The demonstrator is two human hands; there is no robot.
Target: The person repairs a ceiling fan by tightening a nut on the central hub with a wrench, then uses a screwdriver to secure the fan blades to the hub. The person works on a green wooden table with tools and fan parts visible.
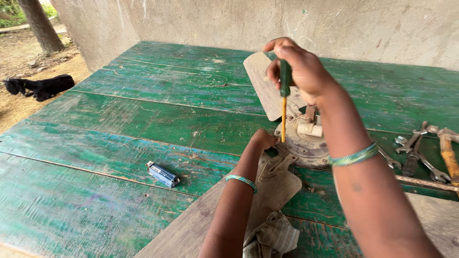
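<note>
A worn ceiling-fan motor hub (306, 143) lies on a green painted wooden table (143, 119), with one pale blade (263, 83) pointing away and another blade (210, 220) pointing toward me. My right hand (299, 69) grips the green handle of a screwdriver (284, 102) held upright, its yellow shaft tip down at the hub's left edge. My left hand (262, 142) rests closed on the blade bracket beside the tip, steadying the fan.
A small blue box (162, 174) lies on the table left of the fan. Spanners (416, 153) and a wooden-handled hammer (448, 153) lie at the right. A crumpled rag (272, 236) sits near me. A black animal (40, 87) lies on the dirt outside.
</note>
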